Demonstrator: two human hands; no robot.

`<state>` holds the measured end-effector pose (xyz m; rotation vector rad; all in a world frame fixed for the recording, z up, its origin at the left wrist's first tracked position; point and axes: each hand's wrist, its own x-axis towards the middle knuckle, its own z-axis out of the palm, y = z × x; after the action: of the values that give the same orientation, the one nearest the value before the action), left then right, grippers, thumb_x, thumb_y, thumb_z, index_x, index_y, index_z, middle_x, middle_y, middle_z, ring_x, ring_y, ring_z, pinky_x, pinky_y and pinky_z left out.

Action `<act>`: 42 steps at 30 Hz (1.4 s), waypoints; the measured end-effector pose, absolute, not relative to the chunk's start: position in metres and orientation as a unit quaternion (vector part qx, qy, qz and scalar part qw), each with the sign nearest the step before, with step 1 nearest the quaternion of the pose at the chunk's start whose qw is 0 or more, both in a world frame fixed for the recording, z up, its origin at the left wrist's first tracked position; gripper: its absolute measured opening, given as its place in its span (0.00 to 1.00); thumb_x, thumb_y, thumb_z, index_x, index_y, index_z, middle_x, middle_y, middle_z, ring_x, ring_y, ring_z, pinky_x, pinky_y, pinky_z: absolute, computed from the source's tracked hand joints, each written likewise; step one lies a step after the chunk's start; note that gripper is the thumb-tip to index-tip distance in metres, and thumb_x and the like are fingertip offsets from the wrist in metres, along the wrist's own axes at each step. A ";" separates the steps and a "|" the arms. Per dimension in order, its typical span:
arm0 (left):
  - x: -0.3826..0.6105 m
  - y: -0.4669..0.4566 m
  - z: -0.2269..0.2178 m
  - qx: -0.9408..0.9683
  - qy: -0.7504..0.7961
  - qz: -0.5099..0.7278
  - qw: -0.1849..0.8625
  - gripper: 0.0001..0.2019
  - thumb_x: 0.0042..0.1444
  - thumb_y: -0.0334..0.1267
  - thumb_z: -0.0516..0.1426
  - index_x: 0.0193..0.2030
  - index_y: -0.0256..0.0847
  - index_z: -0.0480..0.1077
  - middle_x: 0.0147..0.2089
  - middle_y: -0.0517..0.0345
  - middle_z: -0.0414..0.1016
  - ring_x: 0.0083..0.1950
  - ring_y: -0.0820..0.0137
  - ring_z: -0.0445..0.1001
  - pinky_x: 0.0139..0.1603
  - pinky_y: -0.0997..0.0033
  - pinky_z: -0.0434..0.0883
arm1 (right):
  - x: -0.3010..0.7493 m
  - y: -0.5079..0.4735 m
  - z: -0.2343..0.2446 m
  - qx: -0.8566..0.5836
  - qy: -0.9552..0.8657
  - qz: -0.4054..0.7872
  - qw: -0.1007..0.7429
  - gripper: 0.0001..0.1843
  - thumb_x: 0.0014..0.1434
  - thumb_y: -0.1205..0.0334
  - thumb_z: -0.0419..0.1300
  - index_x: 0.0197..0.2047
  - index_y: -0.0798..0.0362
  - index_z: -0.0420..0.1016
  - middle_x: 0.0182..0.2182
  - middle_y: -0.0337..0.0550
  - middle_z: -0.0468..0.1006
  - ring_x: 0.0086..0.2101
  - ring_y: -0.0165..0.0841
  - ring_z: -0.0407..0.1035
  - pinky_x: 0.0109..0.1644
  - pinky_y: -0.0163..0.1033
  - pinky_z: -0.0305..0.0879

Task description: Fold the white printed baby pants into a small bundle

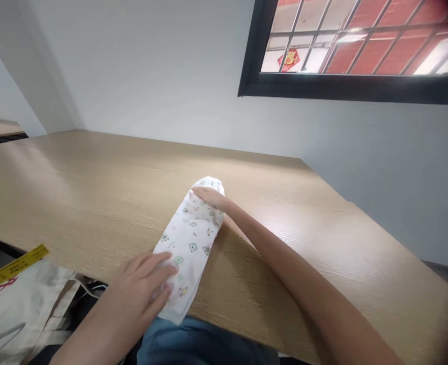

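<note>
A white cloth with small printed cartoon figures (192,243) lies folded into a long narrow strip on the wooden table (94,187), reaching from the near edge toward the middle. My left hand (143,289) rests flat on its near end, fingers stretched out over the fabric. My right hand (208,196) lies flat on the far end, fingers extended, with my forearm crossing the table from the lower right.
A cream canvas bag with red lettering (18,309) and a yellow strip (10,268) sit below the table's near left edge. A white wall and a black-framed barred window (353,45) stand behind the table. Blue trousers (193,344) show at the bottom.
</note>
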<state>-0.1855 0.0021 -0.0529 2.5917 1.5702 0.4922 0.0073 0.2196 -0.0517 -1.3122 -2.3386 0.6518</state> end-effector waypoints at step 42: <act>-0.165 -0.004 -0.049 0.945 0.272 0.176 0.036 0.15 0.60 0.28 0.47 0.51 0.42 0.65 0.48 0.56 0.72 0.50 0.71 0.69 0.52 0.70 0.66 | 0.064 0.066 -0.033 -0.277 -0.957 0.055 0.063 0.11 0.60 0.60 0.51 0.43 0.51 0.71 0.42 0.49 0.73 0.45 0.40 0.65 0.50 0.49 0.60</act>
<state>-0.1648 -0.0042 -0.0494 2.9030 0.8339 0.5419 0.0641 0.0662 -0.0326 -0.8364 -2.8924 0.1661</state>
